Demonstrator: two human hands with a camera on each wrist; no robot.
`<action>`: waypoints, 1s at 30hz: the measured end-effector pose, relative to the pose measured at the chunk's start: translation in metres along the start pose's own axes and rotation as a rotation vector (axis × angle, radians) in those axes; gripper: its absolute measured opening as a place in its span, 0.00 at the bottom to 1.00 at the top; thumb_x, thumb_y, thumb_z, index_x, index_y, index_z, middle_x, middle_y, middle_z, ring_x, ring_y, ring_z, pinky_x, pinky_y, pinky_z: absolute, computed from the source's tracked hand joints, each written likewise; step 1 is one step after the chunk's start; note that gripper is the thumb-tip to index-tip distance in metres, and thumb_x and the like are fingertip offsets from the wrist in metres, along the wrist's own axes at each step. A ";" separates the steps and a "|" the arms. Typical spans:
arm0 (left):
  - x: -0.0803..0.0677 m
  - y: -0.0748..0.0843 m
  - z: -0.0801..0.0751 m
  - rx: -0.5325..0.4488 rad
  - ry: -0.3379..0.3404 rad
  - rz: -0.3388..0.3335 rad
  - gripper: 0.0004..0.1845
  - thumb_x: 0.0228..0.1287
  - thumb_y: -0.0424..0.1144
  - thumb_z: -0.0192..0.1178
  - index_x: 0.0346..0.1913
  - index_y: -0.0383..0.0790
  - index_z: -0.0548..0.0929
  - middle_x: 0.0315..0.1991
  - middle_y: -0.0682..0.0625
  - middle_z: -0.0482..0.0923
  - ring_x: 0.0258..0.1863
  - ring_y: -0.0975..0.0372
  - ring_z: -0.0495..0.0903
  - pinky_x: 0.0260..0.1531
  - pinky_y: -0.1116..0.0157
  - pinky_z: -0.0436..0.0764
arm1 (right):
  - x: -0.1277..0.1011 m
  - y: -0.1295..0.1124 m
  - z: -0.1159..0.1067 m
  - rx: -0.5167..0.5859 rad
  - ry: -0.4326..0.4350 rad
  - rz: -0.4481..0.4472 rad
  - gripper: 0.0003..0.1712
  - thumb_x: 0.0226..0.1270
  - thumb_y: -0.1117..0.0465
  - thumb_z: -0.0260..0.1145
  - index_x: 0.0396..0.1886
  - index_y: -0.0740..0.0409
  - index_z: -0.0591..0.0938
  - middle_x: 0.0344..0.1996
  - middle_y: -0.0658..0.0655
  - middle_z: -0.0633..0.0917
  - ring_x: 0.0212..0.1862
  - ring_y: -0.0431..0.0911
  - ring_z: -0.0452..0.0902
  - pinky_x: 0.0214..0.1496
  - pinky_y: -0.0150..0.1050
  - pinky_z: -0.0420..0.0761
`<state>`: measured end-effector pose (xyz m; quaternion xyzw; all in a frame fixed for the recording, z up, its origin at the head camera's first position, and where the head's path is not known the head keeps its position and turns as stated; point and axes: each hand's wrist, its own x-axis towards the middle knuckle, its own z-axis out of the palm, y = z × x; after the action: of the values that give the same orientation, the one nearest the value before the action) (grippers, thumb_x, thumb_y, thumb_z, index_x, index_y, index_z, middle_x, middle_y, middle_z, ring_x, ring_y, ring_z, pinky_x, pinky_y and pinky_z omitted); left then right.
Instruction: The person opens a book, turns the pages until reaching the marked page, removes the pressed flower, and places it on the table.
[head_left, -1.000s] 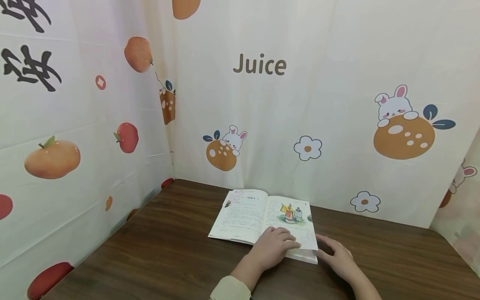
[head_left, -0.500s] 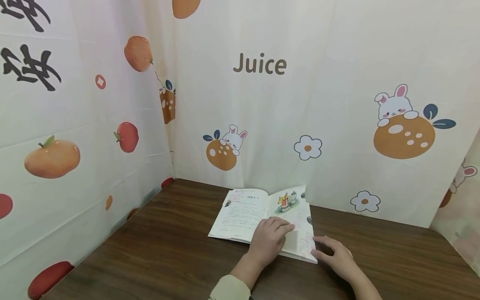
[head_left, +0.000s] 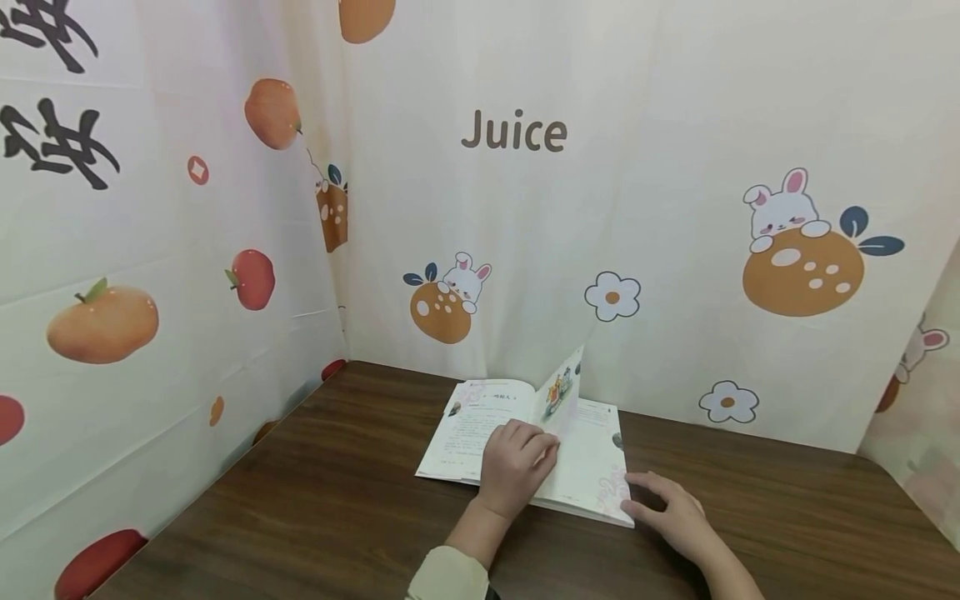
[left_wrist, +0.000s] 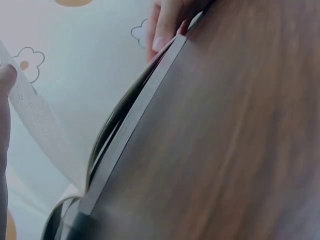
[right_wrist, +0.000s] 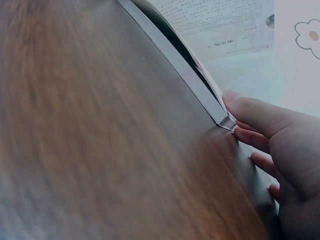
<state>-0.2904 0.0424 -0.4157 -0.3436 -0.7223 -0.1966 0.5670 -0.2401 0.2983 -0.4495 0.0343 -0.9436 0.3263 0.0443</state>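
Since the earlier frames, the illustrated page (head_left: pixel 564 390) has risen from flat to nearly upright, and the left hand (head_left: pixel 513 467) has slid leftward under it. That hand's fingers curl around the page's lower edge, lifting it above the open book (head_left: pixel 592 475), which lies on the dark wooden table (head_left: pixel 300 500) near the printed curtain (head_left: pixel 675 167). At the book's near right corner the right hand (head_left: pixel 671 508) rests with relaxed, nearly straight fingers (right_wrist: pixel 255 112) touching the page block.
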 end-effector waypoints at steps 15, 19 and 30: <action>0.006 -0.034 -0.019 0.002 0.094 -0.136 0.02 0.47 0.36 0.65 0.24 0.43 0.82 0.24 0.54 0.78 0.26 0.62 0.75 0.24 0.67 0.74 | 0.001 0.001 0.001 -0.011 -0.001 0.002 0.33 0.53 0.42 0.67 0.55 0.55 0.78 0.59 0.69 0.71 0.63 0.67 0.57 0.53 0.70 0.50; 0.006 -0.045 -0.025 -0.001 0.109 -0.188 0.03 0.49 0.36 0.63 0.25 0.41 0.82 0.25 0.53 0.78 0.27 0.60 0.75 0.25 0.65 0.75 | 0.001 0.000 0.001 -0.013 0.002 0.003 0.33 0.53 0.42 0.67 0.55 0.55 0.78 0.59 0.68 0.71 0.63 0.67 0.57 0.54 0.70 0.50; -0.013 -0.089 -0.050 -0.025 0.024 -0.272 0.04 0.43 0.36 0.61 0.18 0.42 0.77 0.38 0.46 0.70 0.43 0.50 0.67 0.43 0.50 0.63 | 0.000 -0.001 0.000 -0.016 -0.004 0.018 0.33 0.54 0.41 0.67 0.55 0.55 0.77 0.60 0.68 0.70 0.64 0.67 0.56 0.54 0.70 0.49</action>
<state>-0.3184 -0.0564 -0.4051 -0.2471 -0.7529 -0.2847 0.5395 -0.2398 0.2972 -0.4492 0.0260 -0.9465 0.3191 0.0400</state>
